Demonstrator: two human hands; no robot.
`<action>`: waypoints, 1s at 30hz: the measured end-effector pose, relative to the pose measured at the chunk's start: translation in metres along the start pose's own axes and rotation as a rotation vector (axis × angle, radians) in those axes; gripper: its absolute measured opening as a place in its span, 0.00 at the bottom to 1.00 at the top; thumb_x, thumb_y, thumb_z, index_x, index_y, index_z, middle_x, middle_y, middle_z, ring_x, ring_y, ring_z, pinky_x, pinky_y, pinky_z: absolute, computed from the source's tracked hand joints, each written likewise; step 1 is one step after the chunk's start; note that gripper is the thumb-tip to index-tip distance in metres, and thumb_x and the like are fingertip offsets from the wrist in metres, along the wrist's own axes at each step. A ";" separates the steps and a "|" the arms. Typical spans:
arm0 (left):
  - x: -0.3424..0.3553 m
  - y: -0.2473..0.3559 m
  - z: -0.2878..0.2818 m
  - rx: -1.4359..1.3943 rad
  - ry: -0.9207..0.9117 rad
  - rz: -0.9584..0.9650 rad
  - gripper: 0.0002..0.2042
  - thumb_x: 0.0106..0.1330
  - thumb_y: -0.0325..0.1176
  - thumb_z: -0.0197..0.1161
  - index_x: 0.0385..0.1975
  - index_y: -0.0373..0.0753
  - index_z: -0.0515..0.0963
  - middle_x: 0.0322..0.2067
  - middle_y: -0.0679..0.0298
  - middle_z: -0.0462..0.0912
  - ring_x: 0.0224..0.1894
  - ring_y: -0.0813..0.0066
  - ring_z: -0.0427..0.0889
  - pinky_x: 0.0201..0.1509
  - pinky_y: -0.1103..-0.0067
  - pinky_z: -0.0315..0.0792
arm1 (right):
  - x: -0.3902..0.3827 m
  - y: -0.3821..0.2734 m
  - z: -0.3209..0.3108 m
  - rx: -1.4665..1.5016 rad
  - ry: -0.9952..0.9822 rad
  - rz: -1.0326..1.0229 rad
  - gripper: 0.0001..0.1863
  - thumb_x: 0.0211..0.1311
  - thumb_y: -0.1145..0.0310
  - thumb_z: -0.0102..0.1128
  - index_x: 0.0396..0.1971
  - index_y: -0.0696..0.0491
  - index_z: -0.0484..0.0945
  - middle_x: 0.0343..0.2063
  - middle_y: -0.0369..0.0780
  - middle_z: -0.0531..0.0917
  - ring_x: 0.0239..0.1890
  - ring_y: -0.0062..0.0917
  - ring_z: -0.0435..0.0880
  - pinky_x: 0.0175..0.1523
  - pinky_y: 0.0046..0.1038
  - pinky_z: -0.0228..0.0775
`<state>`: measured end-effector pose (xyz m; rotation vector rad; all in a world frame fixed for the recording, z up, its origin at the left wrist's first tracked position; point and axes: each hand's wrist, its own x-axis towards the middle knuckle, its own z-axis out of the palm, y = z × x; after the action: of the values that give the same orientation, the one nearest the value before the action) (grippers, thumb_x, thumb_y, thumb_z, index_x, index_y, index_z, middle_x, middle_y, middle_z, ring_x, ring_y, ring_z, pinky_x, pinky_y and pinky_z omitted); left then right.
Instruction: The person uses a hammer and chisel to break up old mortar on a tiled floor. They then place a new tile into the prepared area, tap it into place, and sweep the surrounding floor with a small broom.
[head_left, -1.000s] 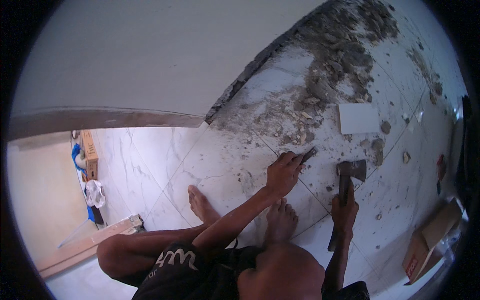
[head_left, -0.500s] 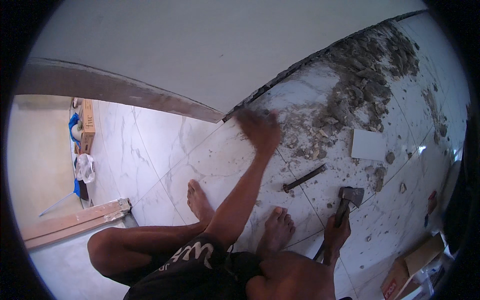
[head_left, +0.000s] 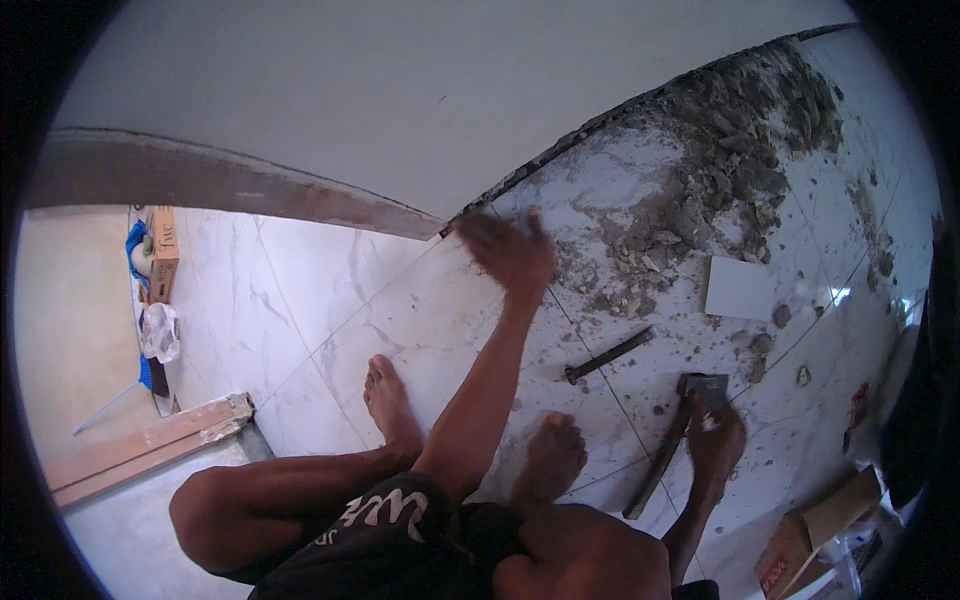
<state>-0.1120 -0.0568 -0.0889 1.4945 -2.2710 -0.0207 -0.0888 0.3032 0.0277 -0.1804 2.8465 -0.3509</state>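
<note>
My left hand (head_left: 505, 250), fingers spread and smeared by motion, is open over the floor beside the broken groove (head_left: 520, 174) along the wall's base, with nothing visible in it. A dark metal chisel (head_left: 608, 355) lies on the tiles below it. At lower right, my right hand (head_left: 718, 445) is at the head of a hatchet (head_left: 658, 470), whose handle shows along its left side; whether the fingers grip it I cannot make out. A white square piece (head_left: 738, 288) lies above that hand, beside chunks of grey rubble (head_left: 730, 150).
A wall (head_left: 300, 100) with a strip along its bottom (head_left: 240, 185) fills the upper left. At left are a carton (head_left: 163, 255), plastic bag (head_left: 160, 332), blue items (head_left: 150, 372) and a timber piece (head_left: 150, 445). An opened cardboard box (head_left: 810, 530) sits lower right, near my bare feet (head_left: 545, 460).
My left hand has released the chisel onto the floor and moved up to the wall's base. My right hand has shifted right and down, the hatchet handle now showing beside it.
</note>
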 end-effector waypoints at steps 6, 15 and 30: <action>-0.030 0.064 -0.031 -0.655 -0.467 0.760 0.27 0.67 0.47 0.55 0.57 0.29 0.71 0.64 0.41 0.62 0.68 0.41 0.56 0.71 0.58 0.51 | 0.121 -0.012 -0.001 -0.076 0.276 -0.049 0.45 0.52 0.39 0.65 0.67 0.45 0.61 0.62 0.57 0.64 0.64 0.52 0.62 0.61 0.52 0.62; -0.013 -0.037 -0.048 -0.381 -0.198 0.465 0.21 0.65 0.38 0.60 0.56 0.37 0.74 0.62 0.45 0.67 0.66 0.46 0.62 0.68 0.60 0.57 | 0.147 -0.037 0.015 -0.053 0.073 0.120 0.59 0.39 0.32 0.69 0.71 0.35 0.50 0.66 0.60 0.53 0.67 0.58 0.56 0.63 0.57 0.58; -0.040 -0.099 -0.101 -0.962 -0.357 0.033 0.12 0.61 0.26 0.63 0.45 0.37 0.80 0.42 0.56 0.83 0.47 0.61 0.80 0.50 0.70 0.75 | 0.137 -0.066 -0.004 0.778 0.080 -0.194 0.55 0.43 0.57 0.78 0.70 0.47 0.52 0.60 0.52 0.62 0.61 0.42 0.65 0.60 0.48 0.64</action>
<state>0.0235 -0.0415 -0.0342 0.9531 -2.0068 -1.2553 -0.2149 0.2192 0.0149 -0.2804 2.5365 -1.4746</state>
